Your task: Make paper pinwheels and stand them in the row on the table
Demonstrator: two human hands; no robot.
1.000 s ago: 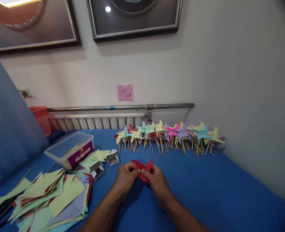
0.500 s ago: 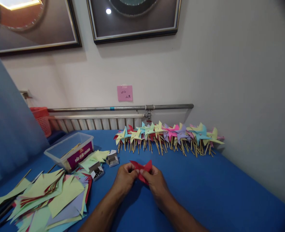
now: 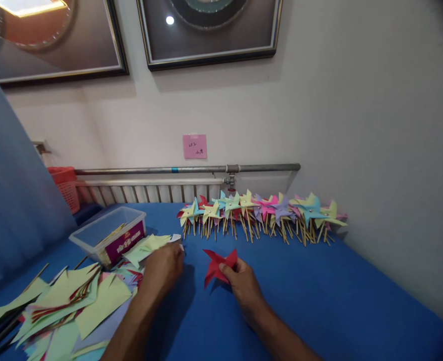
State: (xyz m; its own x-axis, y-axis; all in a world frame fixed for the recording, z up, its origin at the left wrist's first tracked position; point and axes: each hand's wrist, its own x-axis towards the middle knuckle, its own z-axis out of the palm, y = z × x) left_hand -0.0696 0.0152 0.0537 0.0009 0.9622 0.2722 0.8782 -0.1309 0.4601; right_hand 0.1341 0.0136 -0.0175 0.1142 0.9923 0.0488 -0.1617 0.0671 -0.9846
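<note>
My right hand (image 3: pixel 240 284) pinches a folded red paper pinwheel head (image 3: pixel 217 264) just above the blue table (image 3: pixel 319 296). My left hand (image 3: pixel 163 268) has reached left and lies over the small open cardboard boxes of pins, which it now hides; its fingers curl downward and I cannot see whether they hold anything. A long row of finished paper pinwheels on wooden sticks (image 3: pixel 262 213) lies along the table's far edge against the wall.
A heap of cut coloured paper sheets (image 3: pixel 74 306) covers the table's near left. A clear plastic tub (image 3: pixel 111 233) stands behind it. An orange basket (image 3: pixel 65 185), a radiator and a metal pipe (image 3: pixel 187 170) run along the wall.
My left hand let go of the red pinwheel head and moved left over the small pin boxes. My right hand keeps the red paper alone.
</note>
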